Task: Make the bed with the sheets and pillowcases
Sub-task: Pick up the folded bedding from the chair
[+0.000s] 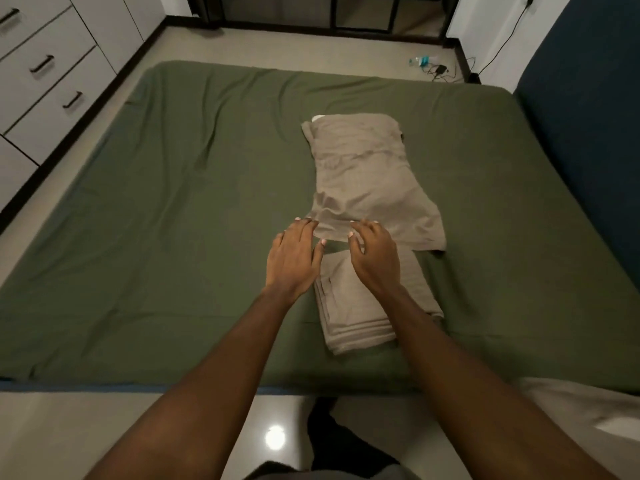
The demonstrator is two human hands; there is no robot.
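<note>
A mattress covered by a green fitted sheet (173, 220) fills the view. On it lies a pillow in a beige pillowcase (363, 174), a white corner of the pillow showing at its far end. Nearer to me sits a folded beige sheet (353, 320). My left hand (294, 258) reaches with straight fingers to the near open edge of the pillowcase. My right hand (375, 258) hovers over the folded sheet, fingers loosely spread at that same edge. Neither hand grips anything.
White drawers (45, 81) line the left wall across a narrow strip of floor. A dark blue headboard (588, 116) stands on the right. A bottle and a charger with cable (436, 67) lie on the far floor. A white cloth (588, 417) lies at bottom right.
</note>
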